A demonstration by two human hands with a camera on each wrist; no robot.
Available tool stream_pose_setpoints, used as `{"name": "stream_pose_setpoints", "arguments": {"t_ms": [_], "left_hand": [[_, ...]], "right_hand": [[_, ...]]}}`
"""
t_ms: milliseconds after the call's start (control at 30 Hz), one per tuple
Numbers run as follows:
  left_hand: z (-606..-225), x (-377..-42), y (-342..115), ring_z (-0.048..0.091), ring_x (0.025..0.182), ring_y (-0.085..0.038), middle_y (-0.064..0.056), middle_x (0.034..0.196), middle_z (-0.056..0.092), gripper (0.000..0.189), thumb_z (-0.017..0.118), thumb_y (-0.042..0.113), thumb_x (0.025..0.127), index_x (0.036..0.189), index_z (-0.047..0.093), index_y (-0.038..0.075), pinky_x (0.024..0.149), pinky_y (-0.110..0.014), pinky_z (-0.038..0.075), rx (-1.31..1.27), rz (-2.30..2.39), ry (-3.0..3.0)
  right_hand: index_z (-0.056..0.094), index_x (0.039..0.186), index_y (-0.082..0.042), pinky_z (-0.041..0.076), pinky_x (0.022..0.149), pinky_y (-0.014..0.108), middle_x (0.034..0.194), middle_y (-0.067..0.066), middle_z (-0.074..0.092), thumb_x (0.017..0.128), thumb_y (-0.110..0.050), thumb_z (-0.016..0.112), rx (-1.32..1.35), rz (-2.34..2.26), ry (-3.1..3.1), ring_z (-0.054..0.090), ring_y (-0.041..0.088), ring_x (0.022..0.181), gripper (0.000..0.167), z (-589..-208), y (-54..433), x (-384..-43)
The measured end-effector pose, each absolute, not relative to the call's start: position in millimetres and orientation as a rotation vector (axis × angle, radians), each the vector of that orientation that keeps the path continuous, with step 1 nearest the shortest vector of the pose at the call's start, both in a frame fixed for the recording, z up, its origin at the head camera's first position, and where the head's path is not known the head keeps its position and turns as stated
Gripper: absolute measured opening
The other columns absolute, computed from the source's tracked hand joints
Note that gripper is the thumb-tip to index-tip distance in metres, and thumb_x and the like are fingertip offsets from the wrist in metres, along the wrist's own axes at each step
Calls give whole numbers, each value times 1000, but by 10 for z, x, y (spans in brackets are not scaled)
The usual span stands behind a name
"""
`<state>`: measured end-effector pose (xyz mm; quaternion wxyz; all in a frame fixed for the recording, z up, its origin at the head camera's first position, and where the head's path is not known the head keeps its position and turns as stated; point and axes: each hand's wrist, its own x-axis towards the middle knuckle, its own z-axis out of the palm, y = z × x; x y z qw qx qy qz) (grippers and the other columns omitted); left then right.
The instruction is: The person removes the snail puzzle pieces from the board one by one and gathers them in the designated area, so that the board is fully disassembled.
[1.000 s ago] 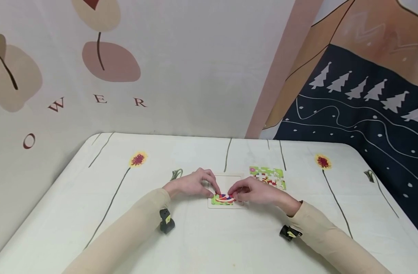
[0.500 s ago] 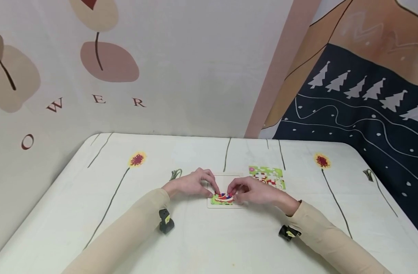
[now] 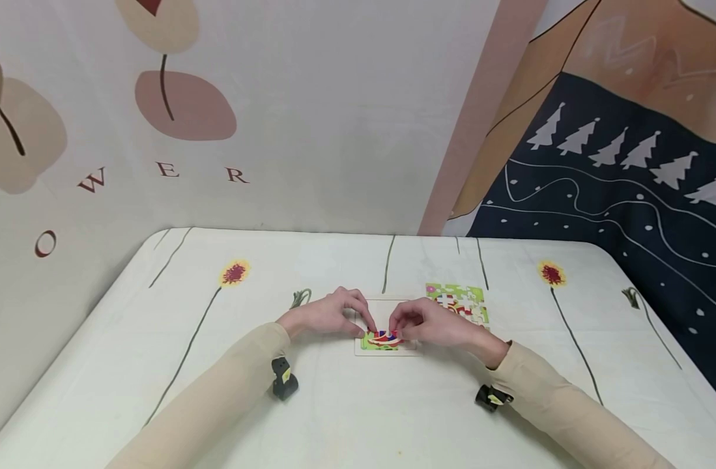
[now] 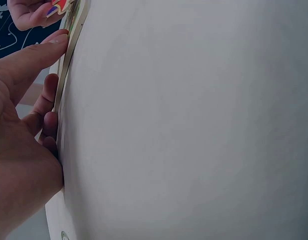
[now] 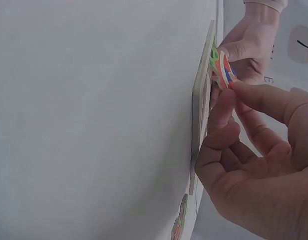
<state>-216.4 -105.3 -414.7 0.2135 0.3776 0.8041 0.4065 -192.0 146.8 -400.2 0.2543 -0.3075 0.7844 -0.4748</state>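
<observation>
A shallow puzzle tray (image 3: 387, 354) lies flat mid-table, its lower left part filled with pieces (image 3: 375, 342) printed in green, red, white and blue. My left hand (image 3: 328, 314) rests at its left side, thumb and forefinger pressing by the pieces, the other fingers loosely bent. From the right, my right hand (image 3: 442, 324) pinches a red, white and blue puzzle piece (image 5: 227, 74) between thumb and forefinger. In the right wrist view this piece stands tilted above the tray's side (image 5: 197, 105). My right fingers hide part of the tray in the head view.
Behind my right hand lie more green and red puzzle pieces (image 3: 466, 298), grouped together, partly covered by the hand. The white tablecloth (image 3: 346, 417) is printed with flowers and stems. A printed curtain (image 3: 334, 130) hangs behind the table.
My right hand shifts very slightly at the tray's right side and keeps its pinch on the puzzle piece. The left hand stays in place.
</observation>
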Motion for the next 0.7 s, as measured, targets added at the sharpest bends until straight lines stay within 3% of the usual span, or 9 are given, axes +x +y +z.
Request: {"name": "stream_pose_setpoints", "arguments": {"t_ms": [700], "left_hand": [[-4121,-2152,-1045,35,114,-21,9,104,56,19,73,10,81,98,76,17,98,-45,22,947,1045,2277]], "right_hand": [[66,95,2,46,70,27,90,8,66,87,5,59,-736,-1312,2219,58,20,79,12,-3926,1739,-1915]]}}
